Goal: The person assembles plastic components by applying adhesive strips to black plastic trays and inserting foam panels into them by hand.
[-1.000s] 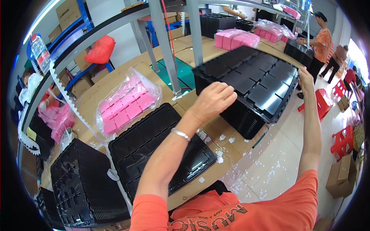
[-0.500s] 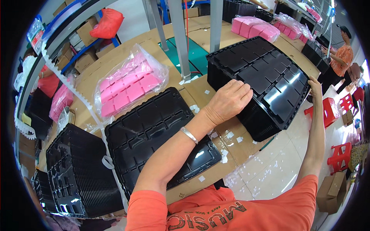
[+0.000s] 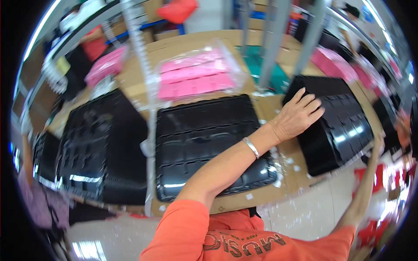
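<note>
At the right of the work surface stands a tall stack of black plastic trays [image 3: 348, 117] with shiny moulded tops. My left hand [image 3: 298, 114], a silver bangle on its wrist, is over the stack's left side, fingers apart and holding nothing. My right hand [image 3: 378, 142] is at the stack's right edge; blur hides how its fingers sit. In the middle, below my left forearm, lies a black tray [image 3: 204, 135] with ridges across it, flat on the cardboard. Whether more trays lie beneath it I cannot tell.
Another stack of black trays [image 3: 87, 143] stands at the left. Pink pieces in a clear bag [image 3: 196, 76] lie behind the middle tray. Grey metal posts [image 3: 274, 48] rise at the back, by a green mat [image 3: 278, 78]. White scraps lie on the cardboard [image 3: 289, 152]. Other people work around.
The view has swung left, so the trays appear farther right. My left hand's fingers have spread apart from their closed hold at the right stack's edge. My right hand stays by its far edge.
</note>
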A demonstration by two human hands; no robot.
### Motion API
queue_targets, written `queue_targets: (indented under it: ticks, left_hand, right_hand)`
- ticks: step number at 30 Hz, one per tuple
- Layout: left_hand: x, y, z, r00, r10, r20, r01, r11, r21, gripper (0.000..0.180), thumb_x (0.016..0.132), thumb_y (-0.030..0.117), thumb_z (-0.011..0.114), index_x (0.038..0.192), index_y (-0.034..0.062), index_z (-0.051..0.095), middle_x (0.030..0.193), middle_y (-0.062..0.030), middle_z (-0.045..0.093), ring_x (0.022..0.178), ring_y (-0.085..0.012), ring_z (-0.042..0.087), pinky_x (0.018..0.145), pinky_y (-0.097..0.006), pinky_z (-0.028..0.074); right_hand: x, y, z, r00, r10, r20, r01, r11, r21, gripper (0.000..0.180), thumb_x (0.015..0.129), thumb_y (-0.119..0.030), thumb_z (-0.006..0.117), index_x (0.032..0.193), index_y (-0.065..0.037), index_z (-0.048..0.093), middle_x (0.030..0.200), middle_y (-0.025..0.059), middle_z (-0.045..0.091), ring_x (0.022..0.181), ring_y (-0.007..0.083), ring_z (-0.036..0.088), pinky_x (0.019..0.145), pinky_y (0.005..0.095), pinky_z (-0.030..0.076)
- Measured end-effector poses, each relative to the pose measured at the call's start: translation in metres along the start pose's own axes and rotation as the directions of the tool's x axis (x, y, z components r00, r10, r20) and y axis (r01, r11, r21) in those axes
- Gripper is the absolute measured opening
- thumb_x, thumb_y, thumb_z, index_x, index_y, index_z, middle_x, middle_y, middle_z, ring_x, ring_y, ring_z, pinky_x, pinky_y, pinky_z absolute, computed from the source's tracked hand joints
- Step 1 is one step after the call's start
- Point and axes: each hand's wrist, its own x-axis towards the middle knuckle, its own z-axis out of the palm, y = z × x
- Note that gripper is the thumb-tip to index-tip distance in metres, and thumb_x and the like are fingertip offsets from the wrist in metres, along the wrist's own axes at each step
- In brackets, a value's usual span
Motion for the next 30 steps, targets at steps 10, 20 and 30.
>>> queue_targets:
  ticks: [10,20,30]
  left_hand:
    - [-0.158,-0.188,-0.242,0.458,-0.597,-0.659,0.888,0.278,0.366,0.056,0.084,0.005,0.056,0.135,-0.0057,0.037,0.131,-0.0283,0.047,0.123,-0.0416,0.045,0.104,-0.046,0.036]
    - [-0.212,-0.145,-0.254,0.101,-0.941,-0.324,0.985,0.141,-0.102,0.024,0.079,0.014,0.074,0.098,0.0017,0.071,0.086,-0.0112,0.072,0.078,-0.0188,0.067,0.072,-0.033,0.051]
    - [-0.190,-0.049,-0.275,0.056,-0.966,-0.253,0.975,0.108,-0.196,0.016,0.083,0.010,0.071,0.095,-0.0007,0.069,0.078,-0.0028,0.068,0.068,-0.0076,0.060,0.063,-0.023,0.048]
  right_hand:
    - [-0.155,-0.352,-0.132,0.958,-0.192,-0.213,0.283,0.751,0.596,0.033,0.098,-0.008,0.052,0.130,-0.003,0.054,0.125,0.0108,0.060,0.109,0.0178,0.061,0.096,0.0283,0.046]
    - [-0.230,-0.603,-0.094,0.744,-0.592,0.309,-0.130,0.326,0.936,0.024,0.092,-0.001,0.057,0.115,0.003,0.061,0.097,0.0087,0.065,0.088,0.0127,0.064,0.077,0.0260,0.052]
    - [-0.306,-0.777,-0.019,0.250,-0.708,0.660,-0.710,0.329,0.622,0.031,0.089,-0.034,0.069,0.098,-0.005,0.066,0.084,0.0024,0.065,0.071,0.0079,0.059,0.060,0.0216,0.050]
